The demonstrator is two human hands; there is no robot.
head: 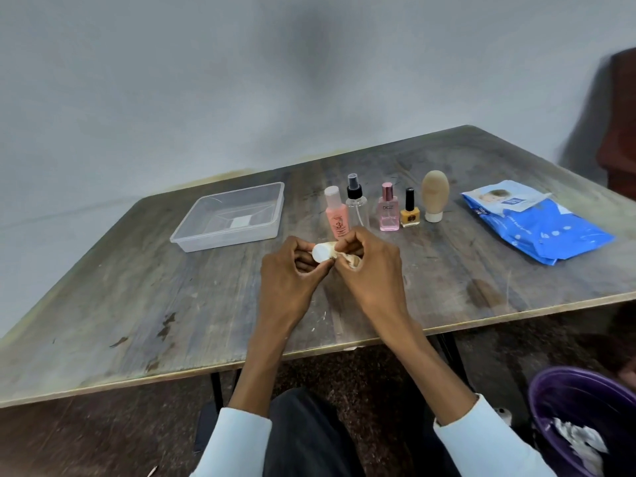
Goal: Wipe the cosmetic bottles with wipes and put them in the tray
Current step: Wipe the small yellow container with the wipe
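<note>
A clear plastic tray [228,217] sits on the left part of the worn wooden table [137,287], nothing in it apart from a pale label on its floor. Right of it, a row of cosmetics stands upright along the far side: a pink bottle with a white cap [336,215], a clear spray bottle with a black pump [356,201], a pink perfume bottle [389,210], a yellow nail polish with a black cap [410,211] and a beige tube standing on its white cap [435,196].

In front of the row, above the table, the left hand [292,270] pinches a small beige bottle with a white cap [323,252] at the cap end, fingers curled round it. The bottle lies roughly level, its long axis running left to right, cap pointing left and toward the camera. The right hand [370,266] is curled round the bottle's body, pressing a crumpled beige-stained wipe [352,261] against it; most of the body is hidden.

Farther right lies a blue wipes pack [543,228], flat on the table with its flap raised. At the lower right, on the floor, a purple bin [571,401] holds crumpled white wipes.
</note>
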